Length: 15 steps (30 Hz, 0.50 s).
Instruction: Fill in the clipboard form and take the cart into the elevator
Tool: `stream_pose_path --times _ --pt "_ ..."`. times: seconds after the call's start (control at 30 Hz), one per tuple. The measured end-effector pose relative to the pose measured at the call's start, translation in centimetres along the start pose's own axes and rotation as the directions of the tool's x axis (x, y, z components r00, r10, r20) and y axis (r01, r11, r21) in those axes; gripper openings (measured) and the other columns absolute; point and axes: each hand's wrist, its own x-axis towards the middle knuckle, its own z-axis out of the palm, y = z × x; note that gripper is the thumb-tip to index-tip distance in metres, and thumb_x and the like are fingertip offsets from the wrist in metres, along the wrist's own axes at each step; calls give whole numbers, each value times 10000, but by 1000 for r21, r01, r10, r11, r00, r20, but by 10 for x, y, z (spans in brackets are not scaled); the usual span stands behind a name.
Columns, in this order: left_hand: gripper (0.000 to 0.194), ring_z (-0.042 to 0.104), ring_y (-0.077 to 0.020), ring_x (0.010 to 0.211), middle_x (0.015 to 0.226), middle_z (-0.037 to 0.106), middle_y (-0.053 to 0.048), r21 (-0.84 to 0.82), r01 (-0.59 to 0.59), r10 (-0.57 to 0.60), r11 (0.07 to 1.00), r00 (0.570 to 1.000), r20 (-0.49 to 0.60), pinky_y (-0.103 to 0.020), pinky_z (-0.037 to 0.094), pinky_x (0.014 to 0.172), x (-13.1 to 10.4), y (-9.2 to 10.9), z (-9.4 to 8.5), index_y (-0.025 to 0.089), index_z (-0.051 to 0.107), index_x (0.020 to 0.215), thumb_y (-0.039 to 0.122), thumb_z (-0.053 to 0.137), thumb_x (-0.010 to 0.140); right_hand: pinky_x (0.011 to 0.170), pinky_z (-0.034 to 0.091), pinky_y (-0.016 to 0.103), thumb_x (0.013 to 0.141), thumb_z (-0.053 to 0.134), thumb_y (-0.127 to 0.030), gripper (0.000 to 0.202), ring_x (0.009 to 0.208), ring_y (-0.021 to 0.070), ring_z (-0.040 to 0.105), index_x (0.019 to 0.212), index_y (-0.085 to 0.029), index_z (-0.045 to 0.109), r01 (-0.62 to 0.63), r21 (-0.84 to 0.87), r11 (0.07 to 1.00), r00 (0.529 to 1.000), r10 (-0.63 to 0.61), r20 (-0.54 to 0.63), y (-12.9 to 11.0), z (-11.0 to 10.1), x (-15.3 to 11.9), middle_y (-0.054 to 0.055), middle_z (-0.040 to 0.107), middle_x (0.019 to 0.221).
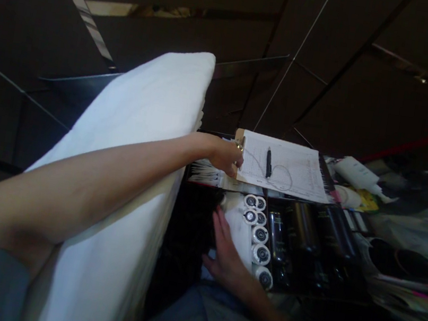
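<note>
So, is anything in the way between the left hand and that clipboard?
Nothing visible: the left hand is right at the clip end of the clipboard. The pen lies farther along, on the paper, not between them.

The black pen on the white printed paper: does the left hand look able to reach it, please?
Probably yes: the left hand is near the pen, with only paper and a thin grey cord between.

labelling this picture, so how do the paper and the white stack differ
The paper looks thin and flat, while the white stack is thick and layered. The paper carries fine printing; the stack's top looks plain. The paper has a pen lying on it, whereas the left forearm reaches across the stack. Both are white.
</note>
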Motion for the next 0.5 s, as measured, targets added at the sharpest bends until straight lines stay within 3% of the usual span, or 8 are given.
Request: stream_pose_path --times 0.13,0.27,0.37,0.5 --pt "464 628 -226 1046 1201 699 -99 5 6 -6 1000 1000 -9 -290 441 895 1 -1 0 172 633 1307 351 598 881 1259 130 534 740 412 -31 972 1541 229 -36 1581 -108 -69 -76 135 988 988 93 -125 -2 19 5 134 -66 1657" --pt "449 640 -193 976 1209 697 -93 28 -15 15 1000 1000 -2 -258 447 813 0 -1 0 155 618 1313 330 584 901 1269 79 495 747 415 -73 943 1541 193 -20 1586 -104 -13 -176 341 924 964 231 -129 -11 19 25 86 -32 1663" --pt "430 639 -187 966 1214 693 -101 40 -21 21 999 1000 6 -251 442 804 -1 1 -1 140 631 1293 324 581 907 1269 100 466 839 465 -194 882 1542 179 43 1587 -116 2 -184 466 866 957 266 -117 -25 13 36 81 38 1664" --pt "418 633 -195 992 1224 689 -103 51 -22 23 998 1000 -5 -243 442 798 -1 3 -2 143 642 1278 334 575 913 1269 74 480 916 527 -425 878 1544 208 5 1586 -110 54 -205 439 875 948 289 -133 -41 13 41 106 18 1660"
